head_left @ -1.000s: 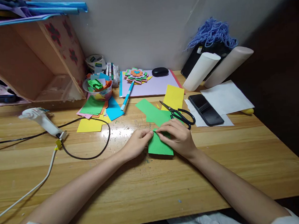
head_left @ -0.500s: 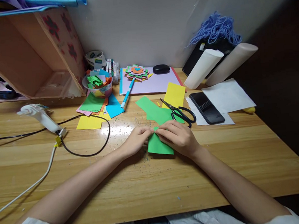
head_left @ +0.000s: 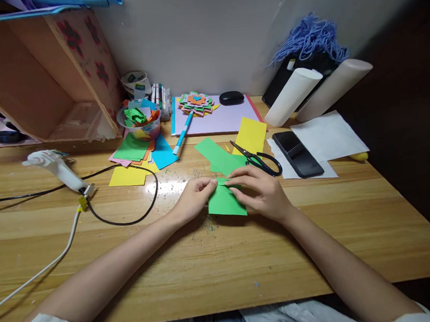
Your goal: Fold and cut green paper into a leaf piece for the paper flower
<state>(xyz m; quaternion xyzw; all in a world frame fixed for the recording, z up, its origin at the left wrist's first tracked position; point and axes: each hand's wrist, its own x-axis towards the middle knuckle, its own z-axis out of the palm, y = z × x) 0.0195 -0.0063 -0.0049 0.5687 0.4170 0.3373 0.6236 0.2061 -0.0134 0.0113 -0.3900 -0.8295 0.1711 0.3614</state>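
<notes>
A piece of green paper [head_left: 226, 202] is held between both hands just above the table, with a narrow fold along its far edge. My left hand [head_left: 195, 197] pinches its upper left corner between thumb and fingers. At the right side, my right hand [head_left: 263, 193] has its fingertips on the folded edge and its thumb over the sheet. Beyond the hands lie more green paper pieces [head_left: 214, 153], partly covered by black-handled scissors [head_left: 257, 159]. A yellow sheet [head_left: 250, 134] rests behind the scissors.
At the right, a black phone [head_left: 297, 154] lies on white paper [head_left: 329, 136]. On the left are a plastic bowl of paper scraps [head_left: 141, 131], colored sheets [head_left: 129, 176] and a looped black cable [head_left: 158, 199]. A layered paper flower [head_left: 196, 103] sits at the back.
The green paper has shifted slightly left and away from me, and now lies flatter. My right thumb has come away from the far edge, and a narrow fold shows there.
</notes>
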